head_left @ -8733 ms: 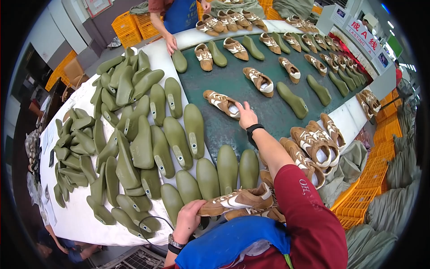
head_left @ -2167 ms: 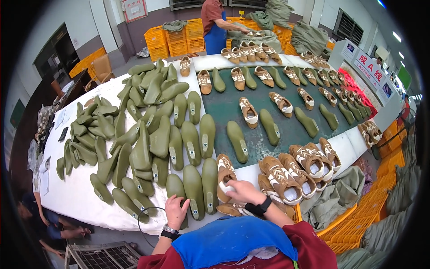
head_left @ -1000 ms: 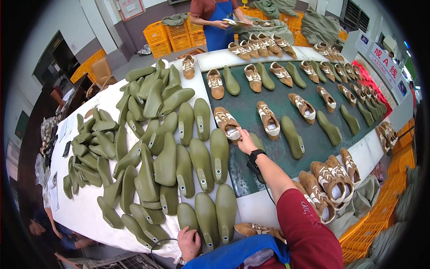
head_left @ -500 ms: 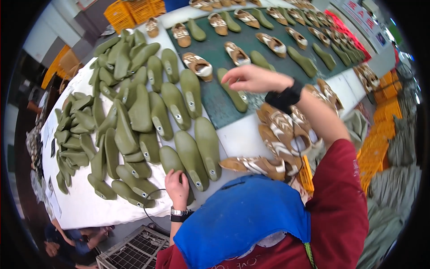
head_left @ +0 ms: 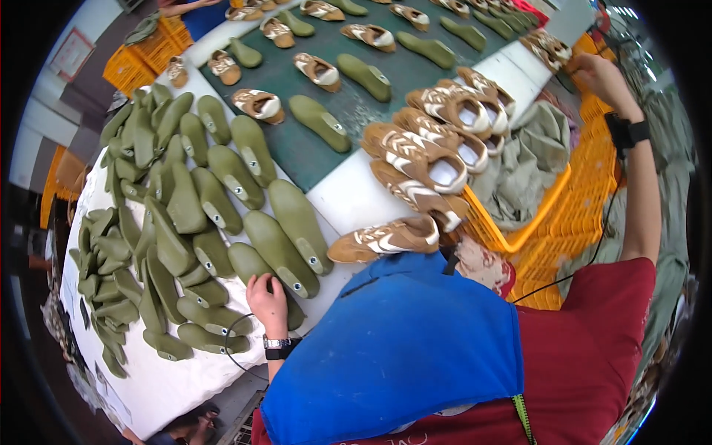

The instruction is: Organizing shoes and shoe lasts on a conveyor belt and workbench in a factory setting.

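Note:
My left hand (head_left: 267,304) lies at the near edge of the table, fingers bent over a green shoe last (head_left: 250,261). Just right of it are two more green lasts, the longer one (head_left: 278,248) with a round metal-rimmed hole at its end. Far out to the right, my right hand (head_left: 601,78) is raised with fingers apart and nothing visible in it. Closest to that hand is a pair of brown-and-white shoes (head_left: 545,48) on the table corner; whether it touches them I cannot tell. A single brown-and-white shoe (head_left: 386,239) lies before my blue apron (head_left: 400,334).
Many green lasts (head_left: 182,200) cover the white cloth (head_left: 163,386) at left. Shoes and lasts stand in rows on the green mat (head_left: 297,159). Stacked shoes (head_left: 423,156) sit beside an orange crate (head_left: 549,208) holding grey-green cloth. A thin cable (head_left: 564,280) crosses near my right arm.
My right hand has swung from above the green mat out to the far right. The view has shifted right, showing the orange crate. My left hand stays on the same last.

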A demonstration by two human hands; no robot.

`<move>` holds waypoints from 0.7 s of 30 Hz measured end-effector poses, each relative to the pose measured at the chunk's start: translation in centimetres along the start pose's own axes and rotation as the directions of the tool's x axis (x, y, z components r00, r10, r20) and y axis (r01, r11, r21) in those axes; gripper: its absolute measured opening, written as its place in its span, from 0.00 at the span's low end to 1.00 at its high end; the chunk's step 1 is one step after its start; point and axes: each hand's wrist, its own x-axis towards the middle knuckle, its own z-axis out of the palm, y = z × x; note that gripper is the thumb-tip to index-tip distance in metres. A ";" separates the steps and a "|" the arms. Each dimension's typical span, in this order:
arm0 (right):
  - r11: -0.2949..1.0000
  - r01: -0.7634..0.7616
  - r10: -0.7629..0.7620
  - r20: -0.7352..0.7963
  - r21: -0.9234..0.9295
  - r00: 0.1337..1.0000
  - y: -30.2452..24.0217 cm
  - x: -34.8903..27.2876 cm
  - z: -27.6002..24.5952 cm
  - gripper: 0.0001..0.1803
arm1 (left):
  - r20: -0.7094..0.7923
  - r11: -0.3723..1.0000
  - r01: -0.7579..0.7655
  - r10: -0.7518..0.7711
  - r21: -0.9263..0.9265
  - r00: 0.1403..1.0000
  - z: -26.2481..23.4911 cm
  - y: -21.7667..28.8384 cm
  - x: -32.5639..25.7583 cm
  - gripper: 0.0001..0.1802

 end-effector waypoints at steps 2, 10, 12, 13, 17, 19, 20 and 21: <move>0.953 0.094 -0.157 0.203 0.289 0.967 -4.8 -1.5 3.7 0.11 | 0.003 0.999 0.001 -0.001 0.036 1.000 -0.2 -0.1 -0.1 0.08; 0.633 0.343 -0.707 0.336 0.695 0.623 -23.3 -16.3 23.6 0.17 | 0.029 1.000 0.019 -0.019 -0.001 0.999 0.8 -0.4 0.0 0.08; 0.644 0.331 -0.679 0.317 0.689 0.663 -23.6 -15.9 23.0 0.15 | 0.031 1.000 0.016 -0.016 0.012 0.999 0.5 -0.3 -0.2 0.08; 0.639 0.337 -0.684 0.312 0.691 0.659 -23.9 -15.3 22.4 0.15 | 0.042 1.000 0.006 -0.006 0.020 0.999 0.4 -0.3 -0.3 0.08; 0.632 0.254 -0.535 0.175 0.733 0.827 -26.5 -13.5 20.8 0.21 | 0.032 1.000 0.014 -0.014 0.008 0.999 0.2 -0.2 -0.5 0.08; 0.594 0.345 -0.633 0.157 0.727 0.758 -27.9 -14.0 21.9 0.25 | 0.037 1.000 0.031 -0.031 0.005 0.999 0.2 -0.1 -0.3 0.08; 0.581 0.366 -0.665 0.165 0.727 0.728 -28.0 -14.5 22.1 0.28 | 0.037 1.000 0.024 -0.024 0.001 0.999 0.3 -0.1 -0.2 0.08; 0.554 0.362 -0.662 0.133 0.749 0.737 -28.0 -14.7 21.9 0.25 | 0.039 1.000 0.022 -0.022 0.001 0.999 0.4 -0.1 -0.2 0.08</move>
